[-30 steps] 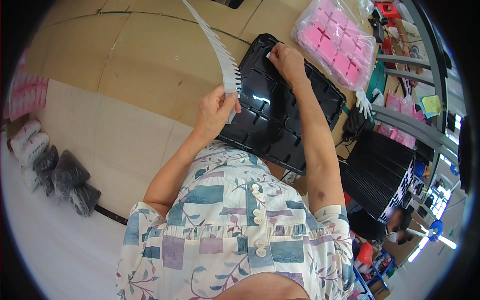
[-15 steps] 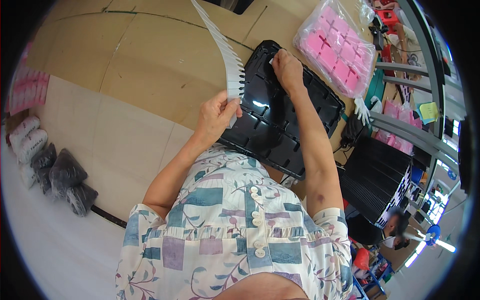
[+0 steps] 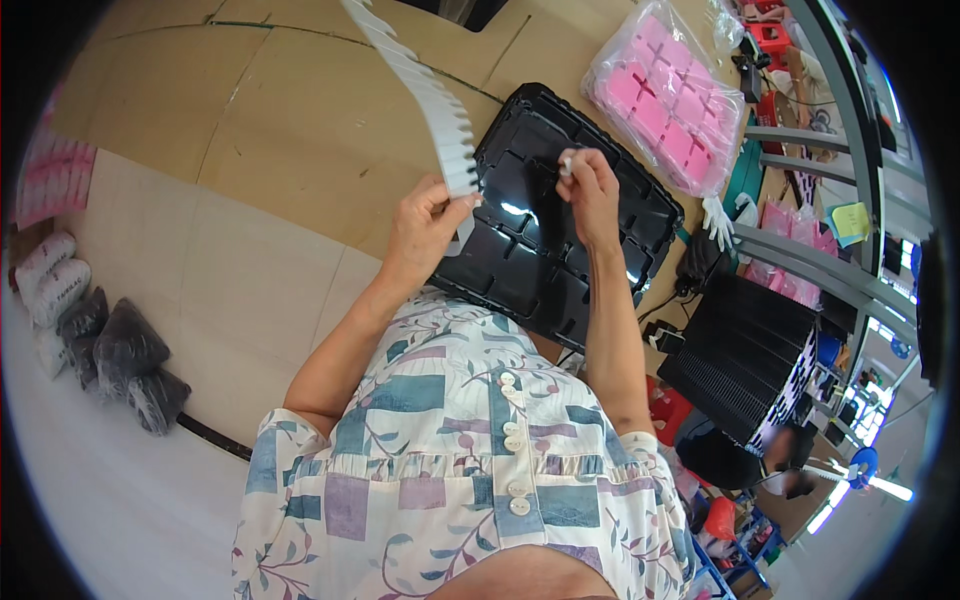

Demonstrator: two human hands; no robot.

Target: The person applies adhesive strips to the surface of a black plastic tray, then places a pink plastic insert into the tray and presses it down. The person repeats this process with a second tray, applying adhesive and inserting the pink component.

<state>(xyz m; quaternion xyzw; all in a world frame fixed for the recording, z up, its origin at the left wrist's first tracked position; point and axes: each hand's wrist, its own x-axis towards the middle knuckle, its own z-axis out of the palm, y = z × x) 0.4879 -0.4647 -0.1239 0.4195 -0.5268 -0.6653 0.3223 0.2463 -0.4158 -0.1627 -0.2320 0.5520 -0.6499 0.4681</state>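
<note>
Pinched between the thumb and fingers of my left hand (image 3: 424, 228) is the lower end of a long white strip (image 3: 425, 100). Its right edge is notched into a row of small tabs, and it curves up past the far edge of the view. A glossy black plastic tray (image 3: 520, 145) with raised ribs and compartments lies tilted in front of me. Over the tray's right half, my right hand (image 3: 594, 195) is closed with its fingertips together on a small whitish piece (image 3: 567, 163), whose kind I cannot make out. The lower strip end is partly behind my left hand.
Beyond the tray at the right lies a clear bag of pink moulded trays (image 3: 665, 110). White gloves (image 3: 718, 222) hang by a grey metal frame (image 3: 800, 255). A stack of black trays (image 3: 745, 350) stands at the right; filled bags (image 3: 130, 345) lie on the left floor.
My right hand has drawn back from the tray's far part toward me, now raised with the small piece at its fingertips. The strip has swung left and turned slightly in my left hand.
</note>
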